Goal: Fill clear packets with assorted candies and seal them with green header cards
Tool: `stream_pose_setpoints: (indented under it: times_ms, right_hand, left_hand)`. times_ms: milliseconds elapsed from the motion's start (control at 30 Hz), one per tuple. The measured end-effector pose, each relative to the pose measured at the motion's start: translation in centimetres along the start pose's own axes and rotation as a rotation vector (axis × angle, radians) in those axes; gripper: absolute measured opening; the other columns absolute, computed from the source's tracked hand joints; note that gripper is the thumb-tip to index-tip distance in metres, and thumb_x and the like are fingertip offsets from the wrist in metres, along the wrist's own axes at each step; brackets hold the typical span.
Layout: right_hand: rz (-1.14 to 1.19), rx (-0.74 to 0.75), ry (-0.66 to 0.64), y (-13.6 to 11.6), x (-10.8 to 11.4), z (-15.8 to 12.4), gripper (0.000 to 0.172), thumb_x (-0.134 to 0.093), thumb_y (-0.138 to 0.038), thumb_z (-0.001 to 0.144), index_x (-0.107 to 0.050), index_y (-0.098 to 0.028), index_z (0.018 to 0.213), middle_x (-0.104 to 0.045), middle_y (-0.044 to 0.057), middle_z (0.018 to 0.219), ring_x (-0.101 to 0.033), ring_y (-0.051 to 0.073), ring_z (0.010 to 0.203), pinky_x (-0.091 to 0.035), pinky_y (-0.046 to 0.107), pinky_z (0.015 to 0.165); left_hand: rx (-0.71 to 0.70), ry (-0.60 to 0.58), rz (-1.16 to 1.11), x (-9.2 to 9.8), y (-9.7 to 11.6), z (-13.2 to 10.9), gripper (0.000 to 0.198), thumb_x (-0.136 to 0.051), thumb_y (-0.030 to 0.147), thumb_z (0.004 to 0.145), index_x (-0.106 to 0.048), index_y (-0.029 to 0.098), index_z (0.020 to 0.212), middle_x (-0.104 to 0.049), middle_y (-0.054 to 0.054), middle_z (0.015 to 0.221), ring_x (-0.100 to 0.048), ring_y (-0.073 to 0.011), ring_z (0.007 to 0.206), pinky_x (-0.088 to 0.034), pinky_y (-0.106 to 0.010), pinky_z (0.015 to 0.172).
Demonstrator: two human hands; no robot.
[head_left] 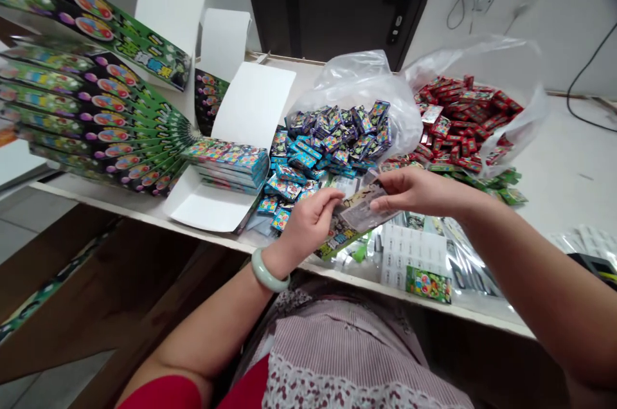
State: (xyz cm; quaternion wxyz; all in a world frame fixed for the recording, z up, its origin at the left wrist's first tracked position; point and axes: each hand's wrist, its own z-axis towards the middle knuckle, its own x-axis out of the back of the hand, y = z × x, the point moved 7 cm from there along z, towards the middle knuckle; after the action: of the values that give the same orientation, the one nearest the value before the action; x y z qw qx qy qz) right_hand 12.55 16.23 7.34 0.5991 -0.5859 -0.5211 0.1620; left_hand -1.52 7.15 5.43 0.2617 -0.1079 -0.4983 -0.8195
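In front of me, above the table's near edge, a flat printed packet [359,208] with a pale see-through part is between my hands. My left hand [308,224], with a pale green bangle [270,271] on its wrist, is closed with thumb and fingers pinching the packet's left edge. At the packet's upper right end, my right hand [417,191] grips it between thumb and fingers. Just behind it are heaps of small blue boxes [303,153] and purple boxes [337,129]. Whether anything is inside the packet, I cannot tell.
Clear plastic bags hold the purple boxes and red boxes [463,119]. At left, fanned green-and-black printed cards [120,119] stand by an open white carton [212,203]. Sticker sheets [414,251] and a small green packet [429,285] lie near the table edge [482,314].
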Motion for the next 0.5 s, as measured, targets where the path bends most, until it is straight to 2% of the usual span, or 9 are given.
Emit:
stream_pose_setpoints:
  times_ms: [33,100,167,267,400,467,500]
  right_hand:
    - [0.061,-0.015,-0.033,0.5,-0.3,-0.2,0.027,-0.071,-0.048,0.072,-0.073,-0.023,0.084,-0.068,0.0,0.072,-0.059,0.016,0.067,-0.046,0.029,0.062]
    - [0.137,-0.008,0.024,1.1,-0.3,-0.6,0.03,-0.071,-0.049,0.073,-0.075,-0.023,0.088,-0.073,0.002,0.082,-0.063,0.019,0.077,-0.049,0.032,0.072]
    - [0.199,0.029,0.116,1.4,-0.3,-1.1,0.032,-0.071,-0.049,0.074,-0.076,-0.023,0.092,-0.074,0.004,0.096,-0.065,0.021,0.09,-0.049,0.035,0.084]
    - [0.318,0.039,0.132,1.9,-0.9,-1.4,0.034,-0.074,-0.047,0.072,-0.076,-0.022,0.094,-0.073,0.006,0.107,-0.065,0.02,0.097,-0.047,0.037,0.093]
    - [0.401,0.062,0.097,2.0,-1.5,-1.2,0.029,-0.073,-0.045,0.074,-0.076,-0.021,0.09,-0.074,0.006,0.101,-0.066,0.02,0.094,-0.048,0.039,0.093]
    - [0.323,0.101,0.109,1.5,-1.5,-1.1,0.026,-0.068,-0.044,0.079,-0.075,-0.021,0.089,-0.074,0.006,0.1,-0.066,0.021,0.095,-0.048,0.041,0.093]
    - [0.247,0.134,0.167,1.2,-1.1,-1.2,0.024,-0.065,-0.043,0.081,-0.075,-0.022,0.089,-0.073,0.006,0.1,-0.066,0.022,0.096,-0.048,0.043,0.095]
  left_hand:
    - [-0.053,-0.033,0.04,0.0,0.6,0.0,0.018,-0.046,0.016,0.094,-0.064,0.017,0.1,-0.07,-0.005,0.093,-0.067,-0.016,0.083,-0.053,-0.029,0.076]
    - [-0.138,-0.099,0.136,-0.1,1.5,-0.1,0.022,-0.045,0.016,0.095,-0.062,0.016,0.108,-0.071,-0.008,0.099,-0.068,-0.018,0.089,-0.054,-0.032,0.08]
    - [-0.219,-0.158,0.267,-0.2,2.2,-0.3,0.027,-0.047,0.018,0.094,-0.057,0.014,0.119,-0.068,-0.013,0.114,-0.064,-0.0234,0.106,-0.053,-0.041,0.092]
    - [-0.284,-0.204,0.452,-0.6,2.7,-0.9,0.037,-0.049,0.02,0.094,-0.048,0.01,0.13,-0.06,-0.019,0.127,-0.055,-0.0288,0.121,-0.047,-0.05,0.101]
    - [-0.279,-0.208,0.499,-1.2,2.1,-1.6,0.033,-0.037,0.014,0.096,-0.05,0.008,0.126,-0.067,-0.018,0.11,-0.066,-0.0248,0.099,-0.057,-0.043,0.083]
    - [-0.255,-0.199,0.454,-1.1,1.4,-1.7,0.032,-0.037,0.014,0.096,-0.053,0.009,0.123,-0.069,-0.016,0.106,-0.068,-0.0237,0.095,-0.057,-0.04,0.08]
    - [-0.221,-0.177,0.416,-0.8,0.9,-1.7,0.031,-0.039,0.015,0.096,-0.055,0.01,0.121,-0.069,-0.015,0.107,-0.068,-0.0235,0.096,-0.056,-0.039,0.082]
